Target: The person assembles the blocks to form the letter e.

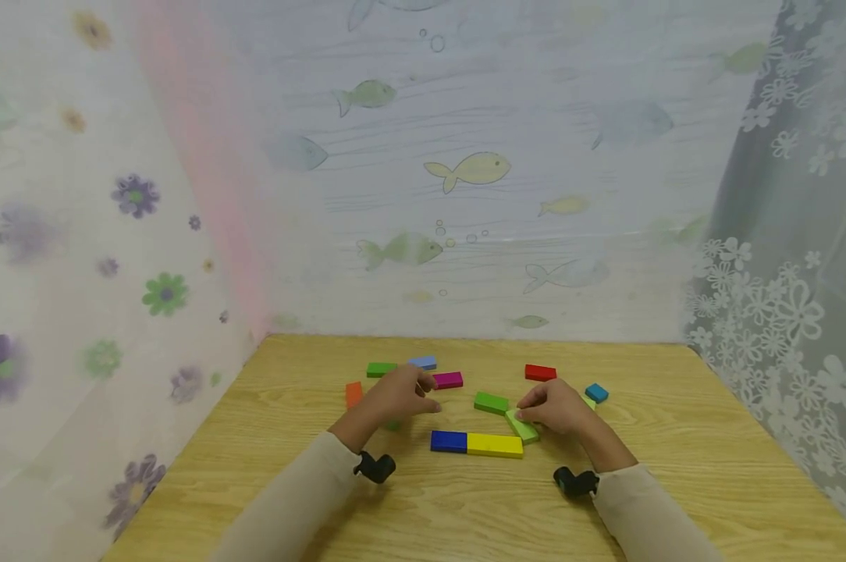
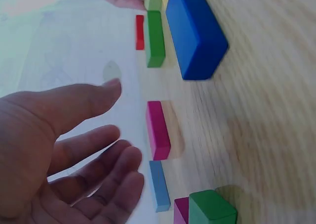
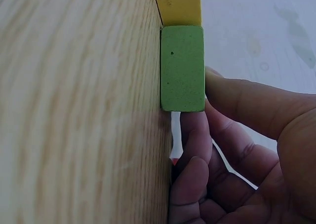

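"Status?"

"Right hand (image 1: 559, 407) pinches lime block (image 1: 523, 428). Left hand (image 1: 397, 394) hovers well apart near magenta block (image 1: 449, 380), thumb and fingers parted, nothing held."

"Lime block where?"

"Worktop (image 1: 479, 511), slanted, by the right end of yellow block (image 1: 495, 446). Touching or just shy, can't tell."

"Doing it well?"

"My read: fitting it to the row. Swivel lime block in line, keep it flat, push lightly so yellow block and blue block (image 1: 449, 442) don't skew. Left hand could brace blue block's free end."

"Surface, room?"

"Wood-grain worktop, loose blocks about, red block (image 1: 540, 373) farther back. Fish-print sheet (image 1: 465, 101) behind, flower-print sheet (image 1: 65, 257) left, white-flowered curtain (image 1: 774, 312) right."
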The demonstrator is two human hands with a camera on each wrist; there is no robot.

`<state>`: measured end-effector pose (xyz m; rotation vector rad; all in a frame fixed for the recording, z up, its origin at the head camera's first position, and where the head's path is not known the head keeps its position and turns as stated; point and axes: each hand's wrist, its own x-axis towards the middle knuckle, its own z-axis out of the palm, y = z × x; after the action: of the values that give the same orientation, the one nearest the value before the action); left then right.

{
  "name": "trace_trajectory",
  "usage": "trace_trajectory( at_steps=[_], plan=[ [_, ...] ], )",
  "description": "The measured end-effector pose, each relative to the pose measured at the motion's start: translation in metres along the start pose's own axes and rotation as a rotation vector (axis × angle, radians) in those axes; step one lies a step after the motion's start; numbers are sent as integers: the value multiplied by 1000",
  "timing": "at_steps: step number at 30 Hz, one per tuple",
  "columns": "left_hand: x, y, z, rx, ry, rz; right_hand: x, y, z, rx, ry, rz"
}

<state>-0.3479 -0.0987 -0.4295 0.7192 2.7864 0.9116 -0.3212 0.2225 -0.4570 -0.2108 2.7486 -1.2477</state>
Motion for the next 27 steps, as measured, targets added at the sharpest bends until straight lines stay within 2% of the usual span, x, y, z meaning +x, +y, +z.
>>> trace_trajectory(
  at_steps=[8,14,18,27],
  plan=[
    [26,-8,3,-39,97,-25,1,0,1,-5,2,10],
    [42,-11,9,-60,132,-73,3,1,1,1,7,-6],
    [50,-13,13,-38,143,-97,4,2,2,1,9,-4],
    [58,-16,20,28,153,-125,3,3,2,-9,19,10]
  ],
)
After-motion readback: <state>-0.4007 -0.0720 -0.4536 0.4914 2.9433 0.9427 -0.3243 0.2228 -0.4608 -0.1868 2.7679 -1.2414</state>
